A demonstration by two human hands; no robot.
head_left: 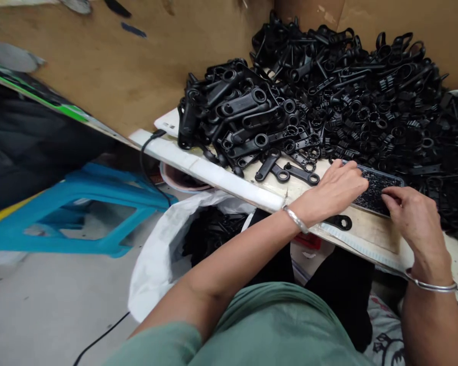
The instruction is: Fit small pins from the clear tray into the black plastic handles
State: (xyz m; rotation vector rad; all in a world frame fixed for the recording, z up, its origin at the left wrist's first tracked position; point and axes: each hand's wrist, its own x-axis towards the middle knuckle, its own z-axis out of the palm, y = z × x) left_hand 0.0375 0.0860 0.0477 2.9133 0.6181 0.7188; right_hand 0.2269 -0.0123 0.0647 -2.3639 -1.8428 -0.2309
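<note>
1. Cluttered pale worktop (374, 231) w/ cardboard behind it; near its front edge sits a shallow tray (377, 189), dark rim, filled w/ tiny black bits, too small to tell what kind. It lies flat betw. both hands.
2. Handling, my guess: tray looks light and stiff, thin-walled, so it would slide easily on the smooth top; the contents are loose and would spill if it tips. Best grip is prob. the rim at both short ends, kept level. Single bits are small and prob. slippery, so fingertip pinch only.
3. Left hand (334, 190) rests on the tray's left end, fingers curled loosely over the rim, tips at or in the bits. Can't tell if it pinches anything; tips are hidden.
4. Right hand (414, 218) is at the tray's right corner, fingers bent down and close together, tips touching the rim or the bits. No clear grasp shows.
5. Bangle on each wrist.
6. Just beside the left hand, toward the pile: loose black plastic arms (286, 172) w/ ring ends, lying flat. One more black part (339, 222) lies under the left wrist.
7. Behind the tray, a big heap of the same parts (347, 96) covers the top.
8. Below the worktop edge: white bag (160, 254) holding more black parts, a blue stool (80, 213) on the floor, and a black cable (147, 147).
</note>
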